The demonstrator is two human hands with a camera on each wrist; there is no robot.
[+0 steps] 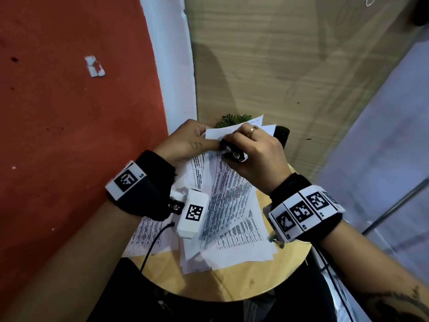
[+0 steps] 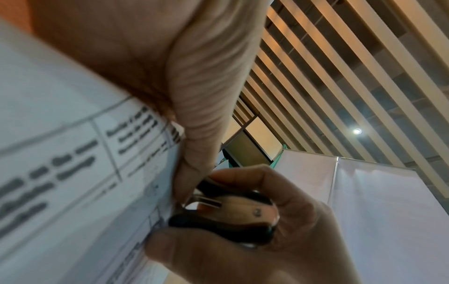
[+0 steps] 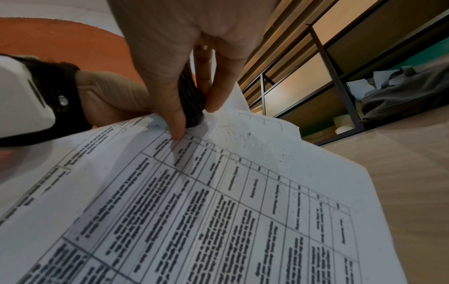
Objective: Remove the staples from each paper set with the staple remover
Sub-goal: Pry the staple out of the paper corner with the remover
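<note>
A stapled set of printed sheets (image 1: pixel 228 189) is lifted off the round wooden table (image 1: pixel 234 284). My left hand (image 1: pixel 192 141) pinches its top corner, thumb on the printed side (image 2: pixel 192 134). My right hand (image 1: pixel 253 156) grips a black and chrome staple remover (image 1: pixel 232 152), its jaws pressed against that same corner (image 2: pixel 228 213). In the right wrist view the remover (image 3: pixel 190 100) sits between thumb and fingers at the paper's (image 3: pixel 218 201) top edge. The staple itself is hidden.
More printed sheets (image 1: pixel 234 249) lie spread on the table under the lifted set. A small green plant (image 1: pixel 232 119) and a black object (image 1: pixel 282 135) stand at the table's far edge. A red wall (image 1: pixel 69 112) is close on the left.
</note>
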